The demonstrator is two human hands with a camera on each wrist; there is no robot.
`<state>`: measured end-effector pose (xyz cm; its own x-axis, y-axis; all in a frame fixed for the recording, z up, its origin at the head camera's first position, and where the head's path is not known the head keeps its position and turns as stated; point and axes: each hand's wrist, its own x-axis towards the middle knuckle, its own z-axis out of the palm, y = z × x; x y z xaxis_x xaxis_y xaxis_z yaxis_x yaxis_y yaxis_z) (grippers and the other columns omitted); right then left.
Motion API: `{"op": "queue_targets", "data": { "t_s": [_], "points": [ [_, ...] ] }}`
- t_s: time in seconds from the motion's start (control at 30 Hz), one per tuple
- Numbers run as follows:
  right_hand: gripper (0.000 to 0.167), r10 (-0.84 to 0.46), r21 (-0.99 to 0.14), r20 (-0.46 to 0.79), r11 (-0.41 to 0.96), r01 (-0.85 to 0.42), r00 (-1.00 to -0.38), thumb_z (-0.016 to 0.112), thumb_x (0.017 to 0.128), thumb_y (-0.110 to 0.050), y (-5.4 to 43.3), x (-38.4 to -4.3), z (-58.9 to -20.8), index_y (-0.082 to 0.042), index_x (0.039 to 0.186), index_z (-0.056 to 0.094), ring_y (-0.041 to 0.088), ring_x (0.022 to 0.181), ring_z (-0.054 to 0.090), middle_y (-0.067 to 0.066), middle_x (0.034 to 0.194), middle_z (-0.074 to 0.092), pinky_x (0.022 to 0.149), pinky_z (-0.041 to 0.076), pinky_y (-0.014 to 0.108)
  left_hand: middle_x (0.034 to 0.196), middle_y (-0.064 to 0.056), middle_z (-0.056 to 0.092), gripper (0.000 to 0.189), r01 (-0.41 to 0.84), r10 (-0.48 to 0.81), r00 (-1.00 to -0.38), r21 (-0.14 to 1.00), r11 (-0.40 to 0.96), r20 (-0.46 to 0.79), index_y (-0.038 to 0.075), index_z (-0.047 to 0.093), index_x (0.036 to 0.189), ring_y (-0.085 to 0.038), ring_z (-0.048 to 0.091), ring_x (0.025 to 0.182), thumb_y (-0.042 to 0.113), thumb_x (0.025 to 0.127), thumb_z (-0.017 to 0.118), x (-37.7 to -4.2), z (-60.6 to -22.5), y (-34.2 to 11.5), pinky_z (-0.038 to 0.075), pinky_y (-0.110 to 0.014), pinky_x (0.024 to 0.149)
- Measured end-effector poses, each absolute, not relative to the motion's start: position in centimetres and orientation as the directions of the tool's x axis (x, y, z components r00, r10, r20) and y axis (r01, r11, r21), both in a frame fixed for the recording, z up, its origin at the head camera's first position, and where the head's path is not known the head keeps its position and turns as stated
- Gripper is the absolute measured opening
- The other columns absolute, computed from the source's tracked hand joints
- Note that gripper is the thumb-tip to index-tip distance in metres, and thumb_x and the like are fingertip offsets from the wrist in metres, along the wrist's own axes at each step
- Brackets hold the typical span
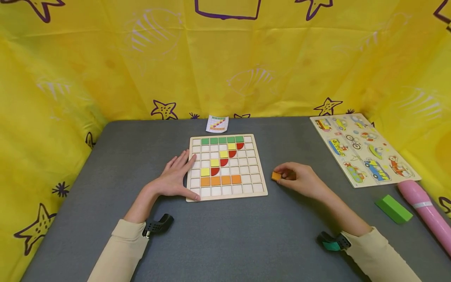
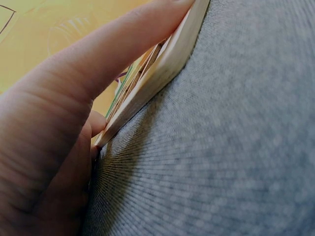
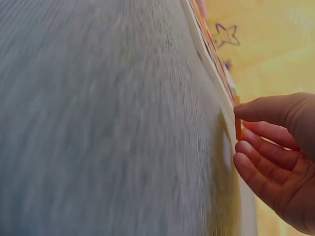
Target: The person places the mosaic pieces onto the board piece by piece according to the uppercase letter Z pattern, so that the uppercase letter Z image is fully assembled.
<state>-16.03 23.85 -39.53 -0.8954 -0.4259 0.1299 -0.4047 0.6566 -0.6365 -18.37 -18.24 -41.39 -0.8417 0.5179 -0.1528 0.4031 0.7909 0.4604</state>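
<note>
A wooden grid board (image 1: 260, 172) lies on the grey table. Green squares (image 1: 222, 140) run along its top, yellow squares (image 1: 215, 162) and red quarter-circle tiles (image 1: 224, 162) step diagonally, and orange squares (image 1: 220, 180) fill part of a lower row. My left hand (image 1: 174, 176) rests spread along the board's left edge, its thumb on the lower left corner, as the left wrist view also shows. To the right of the board, my right hand (image 1: 299, 180) pinches an orange square tile (image 1: 276, 176) between thumb and fingers, apart from the board; the right wrist view shows this tile edge-on.
Behind the board a small pattern card (image 1: 217, 123) shows a similar coloured design. At the right lie a wooden vehicle puzzle (image 1: 364, 149), a green block (image 1: 394, 209) and a pink cylindrical object (image 1: 428, 215). Yellow printed cloth (image 1: 225, 58) surrounds the table.
</note>
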Motion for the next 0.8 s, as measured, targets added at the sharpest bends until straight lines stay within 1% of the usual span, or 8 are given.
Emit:
{"op": "queue_targets", "data": {
  "t_s": [0.13, 0.33, 0.6, 0.8],
  "points": [
    [0.022, -0.454, -0.655, 0.123, 0.631, -0.416, -0.883, 0.077, 0.085, -0.010, 22.2, -16.4, -39.4, -0.008, 0.106, 0.072, 0.016, 0.083, 0.060, 0.000, 0.093, 0.067, 0.073, 0.052, 0.031, 0.162, -0.016, -0.010, 0.137, 0.402, 0.518, -0.841, 0.462, 0.791, -0.155, 0.007, 0.006, 0.157, -0.028, -0.010, 0.148, 0.074, 0.060, 0.076, -18.4, -41.3, -18.2, 0.000, -0.053, 0.114],
    [0.025, -0.506, -0.653, 0.116, 0.610, -0.450, -0.855, 0.078, 0.082, -0.008, 19.8, -16.7, -39.2, -0.008, 0.106, 0.071, 0.016, 0.082, 0.060, 0.000, 0.091, 0.065, 0.072, 0.052, 0.030, 0.162, -0.015, -0.010, 0.137, 0.397, 0.515, -0.842, 0.463, 0.792, -0.159, 0.008, 0.005, 0.157, -0.028, -0.010, 0.148, 0.074, 0.060, 0.076, -18.4, -41.3, -18.1, -0.001, -0.052, 0.114],
    [0.024, -0.577, -0.619, 0.159, 0.574, -0.536, -0.801, 0.078, 0.080, -0.005, 17.5, -17.2, -39.5, -0.007, 0.103, 0.071, 0.015, 0.076, 0.055, -0.001, 0.084, 0.061, 0.067, 0.047, 0.029, 0.162, -0.018, -0.009, 0.136, 0.402, 0.518, -0.844, 0.470, 0.786, -0.143, 0.006, 0.007, 0.157, -0.030, -0.009, 0.148, 0.072, 0.061, 0.077, -18.3, -41.5, -18.1, 0.000, -0.054, 0.114],
    [0.022, -0.590, -0.627, 0.138, 0.570, -0.531, -0.796, 0.078, 0.082, -0.006, 16.8, -17.3, -39.7, -0.009, 0.102, 0.072, 0.015, 0.080, 0.056, -0.001, 0.088, 0.063, 0.071, 0.049, 0.028, 0.162, -0.017, -0.009, 0.137, 0.399, 0.516, -0.844, 0.468, 0.788, -0.148, 0.006, 0.007, 0.157, -0.029, -0.010, 0.148, 0.074, 0.060, 0.076, -18.3, -41.5, -18.0, -0.001, -0.053, 0.114]
  ]
}}
